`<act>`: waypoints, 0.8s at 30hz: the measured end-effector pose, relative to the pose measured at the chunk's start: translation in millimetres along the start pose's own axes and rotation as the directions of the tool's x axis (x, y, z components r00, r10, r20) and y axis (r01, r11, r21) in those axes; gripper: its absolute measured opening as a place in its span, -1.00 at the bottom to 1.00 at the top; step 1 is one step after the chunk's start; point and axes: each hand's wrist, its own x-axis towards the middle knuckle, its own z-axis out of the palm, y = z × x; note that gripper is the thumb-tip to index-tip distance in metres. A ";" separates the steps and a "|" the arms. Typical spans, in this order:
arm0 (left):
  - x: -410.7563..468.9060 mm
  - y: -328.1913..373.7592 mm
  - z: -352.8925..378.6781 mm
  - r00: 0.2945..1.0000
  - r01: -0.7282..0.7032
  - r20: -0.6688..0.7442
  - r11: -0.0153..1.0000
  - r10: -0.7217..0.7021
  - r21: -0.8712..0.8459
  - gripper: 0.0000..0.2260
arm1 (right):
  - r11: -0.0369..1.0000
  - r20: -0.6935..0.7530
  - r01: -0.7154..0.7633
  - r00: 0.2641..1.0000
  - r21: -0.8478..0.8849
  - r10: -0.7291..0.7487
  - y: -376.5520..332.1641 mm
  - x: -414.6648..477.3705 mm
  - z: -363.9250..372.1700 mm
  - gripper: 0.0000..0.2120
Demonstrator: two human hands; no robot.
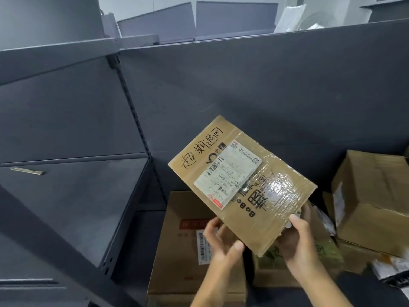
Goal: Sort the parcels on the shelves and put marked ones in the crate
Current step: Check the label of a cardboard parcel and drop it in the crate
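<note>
A flat brown cardboard parcel [241, 185] is held tilted in the air in front of the dark grey shelving. Black handwritten characters run along its upper left edge, and a white shipping label sits under clear tape. My right hand [296, 242] grips its near right corner, thumb on top and fingers underneath. My left hand [221, 242] is at the parcel's near left edge with the thumb against the lower corner; its fingers are spread and loosely curved. No crate is in view.
Below the hands lies a large brown box [177, 247] with a barcode label. More boxes [371, 200] and white mail bags [389, 269] pile up at the right. Dark grey metal shelves [73, 196] stand at the left, a shelf upright [135, 116] between them.
</note>
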 end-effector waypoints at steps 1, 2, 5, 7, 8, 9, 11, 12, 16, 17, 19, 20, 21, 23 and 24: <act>2.5 9.0 -11.2 0.997 -0.033 -0.067 0.999 0.030 -0.043 -0.38 | 1.000 -0.013 0.010 1.000 -0.016 -0.010 -4.0 0.3 -3.2 -0.53; 6.6 20.6 -22.1 0.992 -0.053 -0.119 0.996 0.045 -0.067 -0.49 | 0.999 -0.023 0.018 1.000 -0.040 -0.018 -8.9 -0.8 -6.1 -0.54; 26.6 61.6 -44.9 0.994 -0.003 -0.106 0.997 -0.006 -0.079 -0.34 | 0.999 -0.029 0.009 1.000 -0.042 -0.010 -17.1 -9.2 -22.4 -0.56; 35.9 77.9 -60.1 1.000 -0.009 -0.009 1.000 0.010 0.026 -0.33 | 0.999 -0.069 -0.044 0.997 0.011 0.044 -19.2 -19.9 -31.7 -0.58; 40.8 79.3 -62.6 1.000 0.009 0.027 0.997 -0.011 0.076 -0.30 | 0.997 -0.089 -0.069 0.993 0.034 0.072 -19.2 -25.9 -35.1 -0.59; 44.2 81.4 -61.7 0.997 0.027 0.069 0.993 -0.035 0.116 -0.26 | 0.995 -0.113 -0.088 0.989 0.040 0.092 -18.2 -31.9 -39.3 -0.59; 49.0 78.1 -56.0 0.985 0.051 0.155 0.988 -0.073 0.144 -0.21 | 0.996 -0.147 -0.091 0.985 0.016 0.092 -22.4 -44.0 -40.8 -0.51; 50.2 75.3 -51.1 0.978 0.063 0.190 0.991 -0.085 0.121 -0.19 | 0.996 -0.141 -0.089 0.987 -0.031 0.083 -25.8 -51.1 -40.6 -0.46; 54.1 60.1 -26.8 0.968 0.088 0.234 0.995 -0.094 0.040 -0.22 | 0.996 -0.209 -0.028 0.978 -0.086 0.010 -35.6 -83.5 -51.2 -0.27; 56.4 56.9 -19.4 0.966 0.086 0.244 0.996 -0.092 0.034 -0.24 | 0.996 -0.212 0.005 0.977 -0.088 -0.024 -39.8 -89.1 -54.8 -0.09; 61.8 51.6 -1.8 0.953 0.063 0.295 0.997 -0.072 0.042 -0.31 | 0.986 -0.269 0.045 0.959 -0.158 -0.086 -53.6 -104.7 -55.0 0.07; 64.2 49.1 9.0 0.939 0.056 0.338 0.997 -0.072 0.055 -0.36 | 0.977 -0.335 0.050 0.935 -0.207 -0.119 -63.8 -113.7 -56.3 0.01; 66.6 46.3 20.6 0.923 0.042 0.378 0.995 -0.075 0.093 -0.38 | 0.972 -0.393 0.050 0.909 -0.229 -0.140 -72.1 -125.8 -65.1 -0.12; 66.5 42.4 48.3 0.870 0.032 0.479 0.983 -0.115 0.179 -0.39 | 0.966 -0.456 -0.011 0.883 -0.257 -0.111 -85.6 -154.2 -84.8 -0.27; 64.7 40.3 63.7 0.826 0.063 0.539 0.977 -0.166 0.205 -0.41 | 0.959 -0.421 -0.057 0.904 -0.276 -0.067 -90.9 -171.7 -92.7 -0.12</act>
